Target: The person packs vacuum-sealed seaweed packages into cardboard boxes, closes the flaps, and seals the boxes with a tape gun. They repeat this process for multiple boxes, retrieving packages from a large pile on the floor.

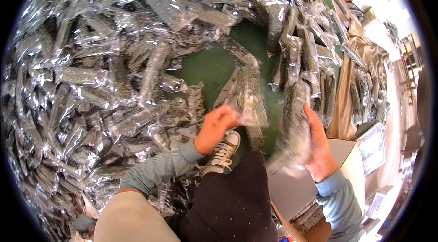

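My left hand (pixel 217 127) has its thumb and fingers pinched at the clear film on the lower end of a plastic-wrapped bundle (pixel 251 88). The bundle is grey-green and long, and its lower end is blurred. In my right hand (pixel 320 146) is a second wrapped bundle (pixel 295 118), gripped along its right side with the thumb up. Motion blurs its lower part, above the open flap of a cardboard box (pixel 294 190). Between the hands another wrapped bundle (pixel 255 137) lies on the green floor (pixel 208 70).
A large heap of similar wrapped bundles (pixel 102 70) spreads across the left and far side. My sneaker (pixel 224 151) stands among them. On the right are brown cloth (pixel 342 101), more bundles (pixel 368 88) and a shiny-faced box (pixel 371 149) beside the cardboard box.
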Motion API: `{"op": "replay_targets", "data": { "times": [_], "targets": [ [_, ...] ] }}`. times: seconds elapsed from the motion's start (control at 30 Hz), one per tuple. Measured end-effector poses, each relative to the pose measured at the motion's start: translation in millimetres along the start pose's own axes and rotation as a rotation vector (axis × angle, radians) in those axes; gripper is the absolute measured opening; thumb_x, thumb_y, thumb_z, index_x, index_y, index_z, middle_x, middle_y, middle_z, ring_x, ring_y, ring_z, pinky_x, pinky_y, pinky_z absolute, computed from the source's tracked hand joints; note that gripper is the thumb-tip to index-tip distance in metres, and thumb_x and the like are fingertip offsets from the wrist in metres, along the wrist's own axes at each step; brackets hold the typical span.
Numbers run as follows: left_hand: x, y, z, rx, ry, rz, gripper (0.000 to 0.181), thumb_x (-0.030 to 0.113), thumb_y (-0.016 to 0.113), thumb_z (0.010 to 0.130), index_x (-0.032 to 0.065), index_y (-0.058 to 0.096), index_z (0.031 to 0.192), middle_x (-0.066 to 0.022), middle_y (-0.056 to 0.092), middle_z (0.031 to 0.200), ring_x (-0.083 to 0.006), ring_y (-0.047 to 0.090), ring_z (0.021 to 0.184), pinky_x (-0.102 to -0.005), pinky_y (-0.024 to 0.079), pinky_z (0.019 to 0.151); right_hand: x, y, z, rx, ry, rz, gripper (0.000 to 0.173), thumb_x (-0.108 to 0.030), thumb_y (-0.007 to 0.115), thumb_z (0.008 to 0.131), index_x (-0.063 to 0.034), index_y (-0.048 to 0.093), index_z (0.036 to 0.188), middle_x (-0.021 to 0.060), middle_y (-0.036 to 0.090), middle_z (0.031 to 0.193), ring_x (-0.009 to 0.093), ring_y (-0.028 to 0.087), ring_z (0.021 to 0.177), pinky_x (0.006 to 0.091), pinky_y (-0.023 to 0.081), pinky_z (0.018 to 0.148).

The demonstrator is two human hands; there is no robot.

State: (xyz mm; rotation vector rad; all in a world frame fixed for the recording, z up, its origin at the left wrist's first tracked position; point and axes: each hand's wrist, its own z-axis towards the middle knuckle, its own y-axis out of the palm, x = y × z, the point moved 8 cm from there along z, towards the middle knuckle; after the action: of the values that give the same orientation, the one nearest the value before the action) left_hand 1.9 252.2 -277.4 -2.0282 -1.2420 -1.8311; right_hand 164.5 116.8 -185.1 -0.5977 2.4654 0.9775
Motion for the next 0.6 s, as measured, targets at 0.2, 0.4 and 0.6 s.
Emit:
{"op": "replay_targets", "data": {
  "times": [0.2,0.4,0.6],
  "targets": [
    [73.5,34.0,-78.0,-0.114,0.473,0.582,0.008,0.01,0.06,0.088,0.0022,0.059,0.09,-0.017,0.051,0.115,-0.0278,0.056,0.101,-0.0332,0.045,0.086,32.5,65.8,-1.4,-0.185,0.088,-0.17,0.064,-0.055,0.05,0.096,-0.0037,0.044,0.134,0.0158,0.058,0.128,0.028,0.06,0.114,0.0488,0.048,0.096],
    [99.0,48.5,-65.1,-0.658,0.582,0.646,0.015,0.017,0.067,0.09,0.0032,0.064,0.095,-0.0107,0.064,0.103,-0.028,0.061,0.094,-0.0368,0.049,0.086,26.6,82.7,-12.4,-0.121,0.036,-0.185,0.053,-0.016,0.07,0.088,0.0017,0.045,0.132,0.016,0.066,0.11,0.023,0.067,0.098,0.0365,0.057,0.083],
    [186.0,-83.2,73.4,0.424,1.032,1.177,0.024,0.004,0.064,0.083,0.004,0.058,0.106,-0.0134,0.056,0.112,-0.0283,0.056,0.102,-0.0381,0.047,0.086,-3.0,72.4,-34.5,-0.039,-0.235,-0.259,0.057,-0.02,0.074,0.081,0.0036,0.05,0.127,0.0188,0.068,0.106,0.027,0.069,0.093,0.0396,0.058,0.083]
  ]
}}
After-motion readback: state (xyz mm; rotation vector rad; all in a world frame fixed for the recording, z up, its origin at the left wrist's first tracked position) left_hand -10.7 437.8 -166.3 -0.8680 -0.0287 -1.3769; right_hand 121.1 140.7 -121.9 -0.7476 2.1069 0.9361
